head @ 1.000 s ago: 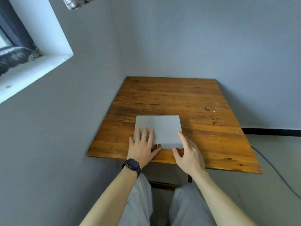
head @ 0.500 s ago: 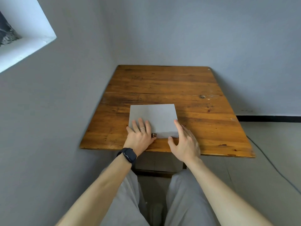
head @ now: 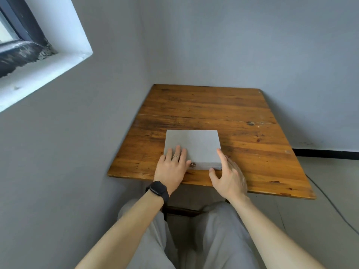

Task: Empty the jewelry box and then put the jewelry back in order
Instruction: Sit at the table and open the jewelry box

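A flat grey jewelry box (head: 196, 141) lies closed near the front edge of a wooden table (head: 242, 133). A small round metal clasp (head: 192, 165) shows on its front face. My left hand (head: 171, 167) rests flat on the lid's near left corner, fingers straight, thumb beside the clasp. My right hand (head: 228, 175) touches the box's near right corner, index finger along the right edge and thumb at the front face. No jewelry is visible.
Grey walls stand close behind and to the left of the table. A window recess (head: 38, 55) is at the upper left. A dark cable (head: 334, 208) runs across the floor on the right. My knees are under the table's front edge.
Both hands stay on the closed box in the same places. Only the head camera has shifted, so the table sits differently in view.
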The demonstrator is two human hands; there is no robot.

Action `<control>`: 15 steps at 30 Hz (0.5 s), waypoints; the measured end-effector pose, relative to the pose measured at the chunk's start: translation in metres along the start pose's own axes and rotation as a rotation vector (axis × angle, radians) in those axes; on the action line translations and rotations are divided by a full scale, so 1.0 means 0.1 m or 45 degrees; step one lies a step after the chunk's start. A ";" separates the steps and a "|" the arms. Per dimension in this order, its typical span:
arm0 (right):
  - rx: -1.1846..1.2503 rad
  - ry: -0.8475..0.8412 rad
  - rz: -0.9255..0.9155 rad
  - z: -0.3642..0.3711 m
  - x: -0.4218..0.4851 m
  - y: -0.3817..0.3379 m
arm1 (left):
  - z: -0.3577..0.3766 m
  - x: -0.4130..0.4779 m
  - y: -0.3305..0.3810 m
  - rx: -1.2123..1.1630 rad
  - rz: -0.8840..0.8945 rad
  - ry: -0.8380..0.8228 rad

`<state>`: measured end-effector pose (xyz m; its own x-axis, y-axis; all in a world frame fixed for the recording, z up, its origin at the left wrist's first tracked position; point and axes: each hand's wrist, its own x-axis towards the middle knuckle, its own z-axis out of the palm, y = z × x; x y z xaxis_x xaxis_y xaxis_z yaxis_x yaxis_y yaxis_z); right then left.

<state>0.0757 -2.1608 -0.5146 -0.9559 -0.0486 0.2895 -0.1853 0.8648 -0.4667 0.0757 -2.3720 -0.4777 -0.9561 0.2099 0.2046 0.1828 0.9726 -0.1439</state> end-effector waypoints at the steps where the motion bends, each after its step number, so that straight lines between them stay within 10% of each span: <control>1: 0.000 0.002 -0.002 0.00 0.00 0.01 | 0.03 -0.02 0.00 -0.140 -0.061 0.126; 15: 0.067 0.010 -0.037 0.04 0.04 0.08 | 0.36 -0.15 -0.13 -1.131 -0.527 0.095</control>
<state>0.0690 -2.1558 -0.5207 -0.9481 -0.0692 0.3103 -0.2250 0.8354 -0.5014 0.0796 -2.3914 -0.5136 -0.9721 -0.1880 0.1399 -0.0281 0.6861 0.7270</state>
